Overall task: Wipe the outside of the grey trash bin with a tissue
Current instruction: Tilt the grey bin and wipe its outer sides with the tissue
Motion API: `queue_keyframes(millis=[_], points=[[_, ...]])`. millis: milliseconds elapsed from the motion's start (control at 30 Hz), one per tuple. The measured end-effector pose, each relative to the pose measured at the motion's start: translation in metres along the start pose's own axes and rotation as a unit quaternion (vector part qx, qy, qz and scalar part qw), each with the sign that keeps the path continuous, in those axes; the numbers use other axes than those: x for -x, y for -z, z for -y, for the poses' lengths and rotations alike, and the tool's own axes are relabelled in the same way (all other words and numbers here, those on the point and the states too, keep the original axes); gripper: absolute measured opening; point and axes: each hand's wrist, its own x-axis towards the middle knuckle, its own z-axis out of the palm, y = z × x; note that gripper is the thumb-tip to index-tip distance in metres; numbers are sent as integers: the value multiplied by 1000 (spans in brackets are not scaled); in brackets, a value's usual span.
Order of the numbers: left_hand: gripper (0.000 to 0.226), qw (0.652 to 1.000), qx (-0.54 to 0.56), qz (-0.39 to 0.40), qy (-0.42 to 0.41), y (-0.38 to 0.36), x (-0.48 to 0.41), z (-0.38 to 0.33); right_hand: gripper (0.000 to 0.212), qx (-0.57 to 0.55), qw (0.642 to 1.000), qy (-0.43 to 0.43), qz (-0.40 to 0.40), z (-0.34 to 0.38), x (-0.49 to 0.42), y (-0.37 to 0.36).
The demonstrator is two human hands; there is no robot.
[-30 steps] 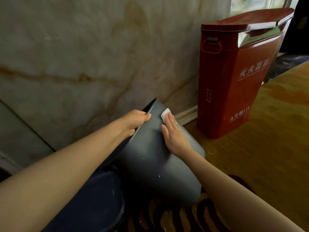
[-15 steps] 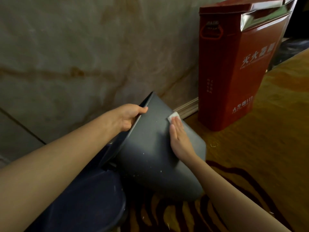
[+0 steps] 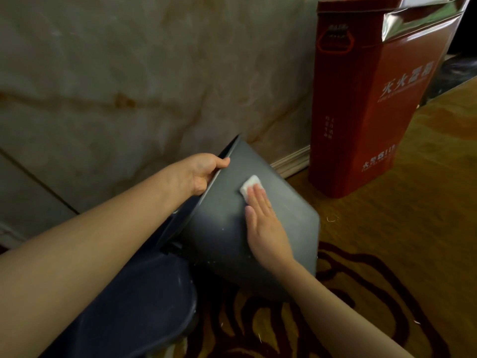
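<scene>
1. left hand (image 3: 200, 174) clamps the rim of the grey trash bin (image 3: 227, 223), keeping it tilted on the carpet (image 3: 387, 280) near the wall (image 3: 129, 73), side exposed.
2. right hand (image 3: 265, 226), palm flat, presses the tissue (image 3: 249, 186) against the bin's upper side for even wiping contact.

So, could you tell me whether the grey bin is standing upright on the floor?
No, the grey bin is tipped over at an angle, its rim gripped by the left hand.
</scene>
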Motion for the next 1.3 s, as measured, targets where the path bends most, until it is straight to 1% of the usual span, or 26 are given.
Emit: queue_keyframes(millis=[100, 167, 233, 333, 400, 467, 600, 667, 733, 833, 933, 1033, 1100, 1167, 1233, 1267, 1300], points=[[29, 999, 26, -20, -2, 2, -1, 3, 47, -25, 992, -124, -10, -44, 20, 10], [27, 999, 35, -28, -6, -3, 1, 4, 48, -17, 984, -179, -14, -67, 33, 18], [24, 999, 32, -35, -25, -12, 3, 3, 49, -17, 978, -208, -16, -77, 39, 23], [43, 997, 24, -60, -50, -26, 8, 2, 51, -54, 969, -238, -27, -72, 38, 31], [45, 995, 25, -77, -63, -32, 11, 2, 53, -86, 964, -251, -28, -60, 34, 36], [43, 992, 36, -92, -78, -33, 14, 3, 53, -97, 970, -223, -20, -39, 29, 38], [46, 988, 66, -110, -90, -33, 14, 5, 48, -90, 992, -90, 3, 19, 26, 35], [50, 986, 77, -117, -85, -33, 14, 5, 51, -105, 994, -31, 24, 44, 32, 32], [53, 985, 91, -125, -77, -37, 14, 5, 56, -113, 993, -6, 39, 59, 39, 32], [55, 985, 99, -124, -70, -51, 12, 1, 57, -106, 993, -18, 39, 60, 43, 49], [53, 986, 92, -118, -73, -73, 5, -5, 50, -88, 995, -31, 31, 50, 40, 72], [54, 989, 99, -91, -66, -99, 5, -14, 46, -72, 996, -50, 21, 36, 36, 91], [53, 991, 103, -67, -46, -116, 4, -19, 46, -63, 996, -69, 13, 25, 33, 101], [45, 992, 118, -43, -29, -129, 2, -23, 45, -56, 995, -85, 7, 14, 29, 108], [26, 989, 143, -23, -42, -137, -3, -31, 45, -37, 996, -86, -1, 7, 23, 114], [20, 985, 165, -20, -49, -140, -4, -36, 46, -28, 996, -86, -8, 5, 18, 117], [22, 981, 183, -21, -53, -141, -9, -42, 47, -24, 996, -88, -15, 4, 13, 121]])
